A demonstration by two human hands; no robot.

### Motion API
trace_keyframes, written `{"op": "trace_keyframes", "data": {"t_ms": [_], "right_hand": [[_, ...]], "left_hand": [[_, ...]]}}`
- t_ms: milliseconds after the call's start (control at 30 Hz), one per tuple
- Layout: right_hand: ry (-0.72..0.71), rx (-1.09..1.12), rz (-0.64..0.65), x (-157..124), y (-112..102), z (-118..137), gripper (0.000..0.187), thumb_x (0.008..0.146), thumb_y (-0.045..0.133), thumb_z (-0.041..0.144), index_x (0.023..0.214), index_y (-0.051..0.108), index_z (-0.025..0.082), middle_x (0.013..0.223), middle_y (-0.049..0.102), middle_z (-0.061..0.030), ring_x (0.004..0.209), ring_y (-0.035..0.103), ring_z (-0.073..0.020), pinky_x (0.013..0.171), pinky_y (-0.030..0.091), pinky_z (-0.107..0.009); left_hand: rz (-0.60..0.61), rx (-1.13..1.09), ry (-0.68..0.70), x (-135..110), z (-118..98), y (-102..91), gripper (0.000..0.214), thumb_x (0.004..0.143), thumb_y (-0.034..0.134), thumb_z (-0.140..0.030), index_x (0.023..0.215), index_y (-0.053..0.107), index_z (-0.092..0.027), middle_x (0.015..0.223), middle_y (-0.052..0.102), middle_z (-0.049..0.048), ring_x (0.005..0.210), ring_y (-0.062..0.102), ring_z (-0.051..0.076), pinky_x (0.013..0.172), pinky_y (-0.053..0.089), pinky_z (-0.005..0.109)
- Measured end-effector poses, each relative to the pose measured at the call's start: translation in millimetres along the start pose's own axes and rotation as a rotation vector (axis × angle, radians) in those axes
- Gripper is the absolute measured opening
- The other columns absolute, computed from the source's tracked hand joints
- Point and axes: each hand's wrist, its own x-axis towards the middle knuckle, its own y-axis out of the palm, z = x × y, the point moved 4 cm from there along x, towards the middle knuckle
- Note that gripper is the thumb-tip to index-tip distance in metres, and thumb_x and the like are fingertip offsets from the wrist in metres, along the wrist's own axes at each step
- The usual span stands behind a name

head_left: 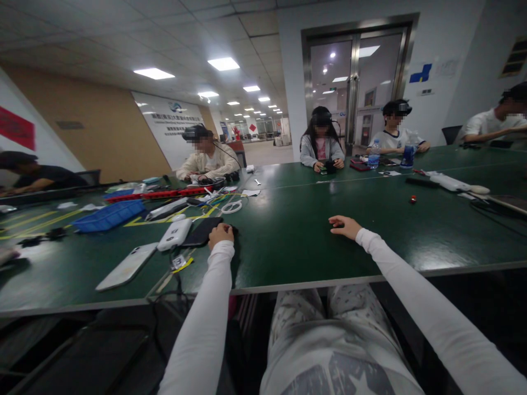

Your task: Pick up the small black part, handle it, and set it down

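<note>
My left hand [221, 235] rests on the green table [296, 241], its fingers curled over a small dark thing that I cannot make out, right beside a black flat pad [201, 232]. A white power bank [174, 234] and a white phone [127, 266] lie further left of that hand. My right hand [345, 226] lies flat on bare tabletop with its fingers stretched out and nothing in it. White sleeves cover both my arms.
A blue tray [107, 215], red tools [164, 193] and loose cables lie at the left. A small red object [413, 199] sits to the right. Several people sit across the table with water bottles [374, 154]. The table's near edge runs just before my lap.
</note>
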Motion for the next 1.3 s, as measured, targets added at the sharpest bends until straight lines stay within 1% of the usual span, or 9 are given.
{"op": "trace_keyframes", "data": {"t_ms": [167, 500, 733, 867, 933, 1033, 1100, 1200, 1300], "right_hand": [[-0.007, 0.002, -0.002, 0.7, 0.4, -1.1, 0.043, 0.061, 0.064, 0.022, 0.102, 0.052, 0.017, 0.099, 0.058, -0.0068, 0.085, 0.056, -0.0149, 0.082, 0.043, -0.034], [-0.018, -0.008, -0.005, 3.1, 1.9, -5.6, 0.040, 0.061, 0.063, 0.023, 0.099, 0.054, 0.017, 0.098, 0.058, -0.0066, 0.084, 0.056, -0.0148, 0.081, 0.044, -0.033], [-0.008, -0.012, 0.014, 3.1, 1.2, -5.8, 0.041, 0.061, 0.063, 0.023, 0.100, 0.054, 0.018, 0.099, 0.058, -0.0058, 0.086, 0.056, -0.0151, 0.082, 0.043, -0.034], [-0.008, -0.018, 0.017, 2.5, 0.3, -4.2, 0.040, 0.061, 0.063, 0.023, 0.099, 0.055, 0.019, 0.099, 0.058, -0.0053, 0.086, 0.056, -0.0155, 0.082, 0.043, -0.034], [-0.009, -0.021, 0.019, 2.3, -0.1, -3.6, 0.039, 0.061, 0.063, 0.023, 0.099, 0.055, 0.019, 0.099, 0.058, -0.0052, 0.086, 0.056, -0.0156, 0.082, 0.043, -0.035], [-0.007, -0.030, 0.018, 2.4, -0.5, -3.2, 0.039, 0.061, 0.063, 0.023, 0.099, 0.055, 0.020, 0.099, 0.058, -0.0050, 0.087, 0.056, -0.0157, 0.083, 0.043, -0.035], [-0.004, -0.039, 0.016, 2.7, -0.6, -3.3, 0.039, 0.061, 0.063, 0.023, 0.099, 0.055, 0.020, 0.099, 0.058, -0.0050, 0.087, 0.056, -0.0158, 0.083, 0.043, -0.036], [-0.021, -0.043, 0.026, 2.9, 0.0, -2.1, 0.040, 0.061, 0.063, 0.024, 0.100, 0.054, 0.019, 0.100, 0.058, -0.0054, 0.087, 0.055, -0.0159, 0.082, 0.043, -0.036], [-0.060, -0.039, 0.059, 1.9, 1.1, 1.4, 0.046, 0.060, 0.064, 0.025, 0.104, 0.052, 0.019, 0.101, 0.057, -0.0062, 0.088, 0.054, -0.0165, 0.082, 0.042, -0.036]], "left_hand": [[0.000, -0.018, 0.000, 1.6, 0.7, 1.0, 0.021, 0.075, 0.043, -0.034, 0.088, 0.053, -0.020, 0.092, 0.053, 0.0093, 0.091, 0.048, 0.021, 0.073, 0.039, 0.033], [0.012, -0.016, -0.003, 0.3, -0.4, -0.7, 0.024, 0.075, 0.042, -0.036, 0.090, 0.053, -0.020, 0.092, 0.055, 0.0099, 0.089, 0.050, 0.022, 0.071, 0.040, 0.034], [0.027, -0.010, 0.029, 3.3, 1.3, 3.3, 0.024, 0.073, 0.046, -0.037, 0.086, 0.057, -0.021, 0.092, 0.056, 0.0085, 0.087, 0.051, 0.021, 0.071, 0.040, 0.032], [0.032, -0.009, 0.026, 2.5, 1.2, 2.4, 0.024, 0.071, 0.048, -0.036, 0.088, 0.057, -0.021, 0.092, 0.057, 0.0080, 0.087, 0.052, 0.020, 0.071, 0.040, 0.030], [0.046, -0.020, 0.051, 0.8, -1.6, 2.8, 0.023, 0.071, 0.048, -0.034, 0.088, 0.057, -0.021, 0.092, 0.057, 0.0073, 0.086, 0.052, 0.019, 0.072, 0.040, 0.029], [0.092, -0.054, 0.131, -5.6, -14.2, 6.8, 0.022, 0.071, 0.048, -0.032, 0.088, 0.057, -0.021, 0.090, 0.057, 0.0057, 0.084, 0.052, 0.016, 0.073, 0.040, 0.027], [0.133, -0.078, 0.210, -14.0, -30.0, 11.8, 0.023, 0.071, 0.049, -0.030, 0.090, 0.057, -0.020, 0.090, 0.057, 0.0048, 0.083, 0.052, 0.015, 0.075, 0.040, 0.026], [0.180, -0.124, 0.382, -34.3, -65.2, 21.5, 0.021, 0.070, 0.050, -0.026, 0.090, 0.058, -0.020, 0.090, 0.055, 0.0036, 0.084, 0.051, 0.014, 0.078, 0.038, 0.025], [0.219, -0.212, 0.548, -63.2, -107.1, 32.0, 0.020, 0.070, 0.051, -0.024, 0.088, 0.058, -0.020, 0.089, 0.054, 0.0030, 0.083, 0.050, 0.013, 0.080, 0.038, 0.025]]}}
